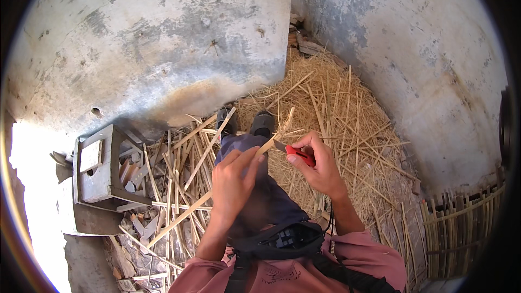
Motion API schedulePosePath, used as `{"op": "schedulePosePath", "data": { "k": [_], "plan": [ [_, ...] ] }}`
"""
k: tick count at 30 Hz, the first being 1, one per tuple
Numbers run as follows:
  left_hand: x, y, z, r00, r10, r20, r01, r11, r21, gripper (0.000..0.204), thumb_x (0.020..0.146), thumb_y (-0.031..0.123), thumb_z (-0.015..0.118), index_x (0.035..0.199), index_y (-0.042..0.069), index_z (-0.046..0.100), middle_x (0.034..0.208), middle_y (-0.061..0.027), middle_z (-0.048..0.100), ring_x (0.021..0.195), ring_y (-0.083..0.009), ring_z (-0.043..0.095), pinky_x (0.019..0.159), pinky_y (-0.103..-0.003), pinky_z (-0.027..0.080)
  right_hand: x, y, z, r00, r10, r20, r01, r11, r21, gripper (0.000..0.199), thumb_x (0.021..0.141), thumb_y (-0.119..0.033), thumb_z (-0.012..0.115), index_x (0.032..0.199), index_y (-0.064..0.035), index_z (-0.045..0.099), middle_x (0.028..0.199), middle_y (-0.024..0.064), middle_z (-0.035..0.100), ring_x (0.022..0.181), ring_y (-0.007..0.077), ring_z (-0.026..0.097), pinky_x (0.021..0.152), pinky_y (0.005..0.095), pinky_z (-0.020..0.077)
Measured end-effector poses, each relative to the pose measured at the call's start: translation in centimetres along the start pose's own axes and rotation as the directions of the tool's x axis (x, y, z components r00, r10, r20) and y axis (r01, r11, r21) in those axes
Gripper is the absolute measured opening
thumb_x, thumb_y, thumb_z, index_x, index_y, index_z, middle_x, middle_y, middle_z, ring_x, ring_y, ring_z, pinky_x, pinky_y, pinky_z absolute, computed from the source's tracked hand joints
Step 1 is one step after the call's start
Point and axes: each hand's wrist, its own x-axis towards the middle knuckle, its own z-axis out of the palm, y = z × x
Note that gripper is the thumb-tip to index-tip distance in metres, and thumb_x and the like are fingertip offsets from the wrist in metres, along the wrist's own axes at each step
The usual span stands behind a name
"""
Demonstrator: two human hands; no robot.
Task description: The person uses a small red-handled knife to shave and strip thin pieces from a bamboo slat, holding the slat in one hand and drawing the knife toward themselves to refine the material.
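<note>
One pale strip (266,146) is slanting toward the floor's (399,191) near-left corner; your left hand (232,183) is pinching it, your right hand (322,169) gripping the red knife (300,157) at it; far end's looking split, lower length uncut.

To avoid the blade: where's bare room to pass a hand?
Passing space: over the dark-blue cloth trousers, between left hand, right hand and black fabric waist bag. Crowded: red-handled knife beyond; loose golden straw at right; long pale wooden strips at left.
</note>
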Motion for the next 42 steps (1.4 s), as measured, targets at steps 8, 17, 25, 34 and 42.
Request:
{"op": "schedulePosePath", "data": {
  "k": [8, 17, 25, 34, 42],
  "plan": [
    [-0.2, 1.7, -0.4, 0.998, -0.020, 0.051, 0.026, 0.993, -0.119, 0.020, 0.097, 0.009, 0.080, 0.114, -0.002, 0.080, 0.076, -0.0105, 0.065, 0.061, -0.0193, 0.058, 0.057, -0.035, 0.042, 0.0, 0.9, 0.6, 0.961, -0.200, -0.189, 0.198, 0.980, -0.031, 0.026, 0.091, -0.011, 0.089, 0.100, 0.0006, 0.067, 0.094, 0.0103, 0.072, 0.079, 0.0123, 0.069, 0.068, 0.0272, 0.0528],
    [-0.5, 1.7, -0.6, 0.992, -0.044, 0.119, 0.068, 0.976, -0.205, 0.018, 0.101, 0.008, 0.077, 0.115, -0.003, 0.079, 0.075, -0.0099, 0.064, 0.063, -0.0179, 0.057, 0.058, -0.034, 0.042, 0.3, 1.6, 0.3, 0.895, -0.364, -0.256, 0.347, 0.931, -0.111, 0.024, 0.088, -0.010, 0.092, 0.094, 0.0015, 0.071, 0.089, 0.0109, 0.075, 0.075, 0.0160, 0.071, 0.064, 0.0273, 0.0521],
    [-0.6, 1.6, -0.4, 0.995, -0.014, 0.099, 0.037, 0.971, -0.234, 0.020, 0.102, 0.009, 0.075, 0.120, 0.000, 0.080, 0.073, -0.0103, 0.058, 0.060, -0.0224, 0.054, 0.059, -0.037, 0.042, -0.3, 1.3, 0.1, 0.898, -0.341, -0.280, 0.330, 0.940, -0.086, 0.022, 0.087, -0.007, 0.091, 0.102, 0.0013, 0.078, 0.097, 0.0131, 0.080, 0.084, 0.0182, 0.075, 0.070, 0.0286, 0.0554],
    [-0.6, 1.9, -0.5, 0.999, -0.017, 0.044, 0.025, 0.982, -0.188, 0.020, 0.099, 0.009, 0.079, 0.117, 0.000, 0.081, 0.077, -0.0091, 0.064, 0.061, -0.0180, 0.057, 0.057, -0.033, 0.044, -0.6, 1.2, 0.2, 0.943, -0.160, -0.292, 0.193, 0.977, 0.089, 0.019, 0.091, -0.009, 0.088, 0.106, 0.0002, 0.080, 0.100, 0.0104, 0.081, 0.084, 0.0129, 0.072, 0.070, 0.0259, 0.0530],
    [-0.7, 2.5, -1.1, 0.998, -0.046, 0.034, 0.050, 0.989, -0.139, 0.022, 0.095, 0.007, 0.083, 0.114, -0.004, 0.081, 0.081, -0.0085, 0.070, 0.064, -0.0137, 0.060, 0.059, -0.029, 0.045, -0.5, 0.9, -0.1, 0.943, -0.193, -0.270, 0.209, 0.978, 0.029, 0.020, 0.091, -0.009, 0.088, 0.108, -0.0005, 0.081, 0.101, 0.0099, 0.081, 0.083, 0.0117, 0.072, 0.069, 0.0258, 0.0526]
  ]
}}
